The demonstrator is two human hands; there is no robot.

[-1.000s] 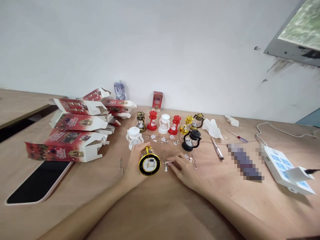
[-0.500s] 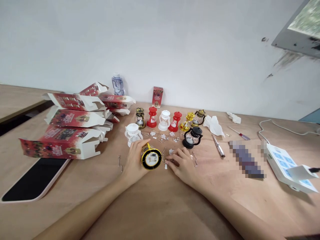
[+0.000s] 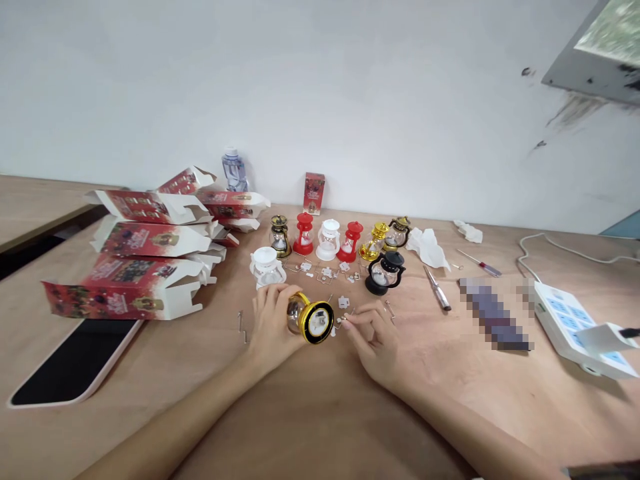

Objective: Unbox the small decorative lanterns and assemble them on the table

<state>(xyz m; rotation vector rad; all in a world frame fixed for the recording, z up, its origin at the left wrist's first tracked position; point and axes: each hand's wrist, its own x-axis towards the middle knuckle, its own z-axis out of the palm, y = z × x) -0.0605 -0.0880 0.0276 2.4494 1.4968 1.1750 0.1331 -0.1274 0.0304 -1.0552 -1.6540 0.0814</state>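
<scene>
My left hand (image 3: pixel 270 320) is closed round a small gold and black toy lantern (image 3: pixel 311 319), held on its side with its round base turned toward my right hand. My right hand (image 3: pixel 373 337) pinches a tiny white and metal part (image 3: pixel 341 321) just right of that base. Small white pieces and wire hooks (image 3: pixel 327 273) lie on the wooden table (image 3: pixel 310 413) just beyond my hands. A row of little lanterns stands behind them: a white one (image 3: pixel 266 265), red ones (image 3: pixel 305 235), a gold one (image 3: pixel 374 243) and a black one (image 3: pixel 384 273).
Several red and white cartons (image 3: pixel 125 287) are stacked at the left, above a black pad with a pink rim (image 3: pixel 75 363). Two screwdrivers (image 3: pixel 437 289) lie at the right, near crumpled tissue (image 3: pixel 426 248) and a white power strip (image 3: pixel 575 327). A bottle (image 3: pixel 233 169) and a small red box (image 3: pixel 313 193) stand by the wall.
My left hand has turned the lantern so its base faces right. My right hand has lifted off the table, pinching a small part up beside the base.
</scene>
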